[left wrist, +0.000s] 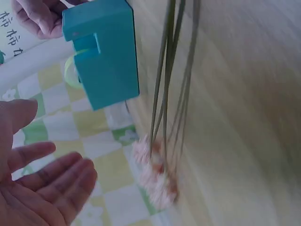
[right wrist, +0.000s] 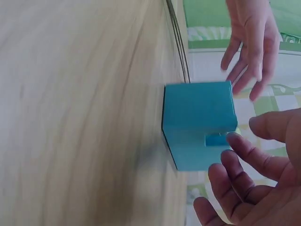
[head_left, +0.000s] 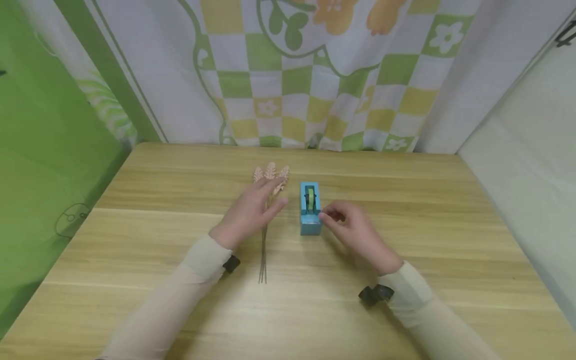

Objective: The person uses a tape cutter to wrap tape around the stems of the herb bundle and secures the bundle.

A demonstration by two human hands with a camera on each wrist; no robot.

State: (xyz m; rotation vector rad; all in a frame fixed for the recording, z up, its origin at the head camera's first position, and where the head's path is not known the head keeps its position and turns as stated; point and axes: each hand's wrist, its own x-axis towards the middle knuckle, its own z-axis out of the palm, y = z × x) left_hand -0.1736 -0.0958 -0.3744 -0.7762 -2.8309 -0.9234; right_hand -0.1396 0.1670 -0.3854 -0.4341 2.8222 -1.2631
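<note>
A blue tape dispenser (head_left: 311, 226) with a roll of yellow-green tape (head_left: 310, 199) stands on the wooden table. To its left lie several artificial flowers with pale pink heads (head_left: 270, 170) and thin brown stems (head_left: 263, 260). My left hand (head_left: 248, 212) is over the flowers, covering part of them in the head view. In the left wrist view its extended fingers (left wrist: 66, 186) stand apart from the stems. My right hand (head_left: 355, 232) is at the dispenser's right side, fingers loosely bent. The right wrist view shows its fingertips (right wrist: 233, 138) close by the dispenser's notch, thumb and forefinger apart.
The wooden table (head_left: 171, 295) extends around both hands. A patterned curtain (head_left: 297, 95) hangs along its back edge, with green cloth (head_left: 40, 160) at the left and a pale cloth (head_left: 531, 130) at the right. A thin wire loop (head_left: 56, 225) shows by the left edge.
</note>
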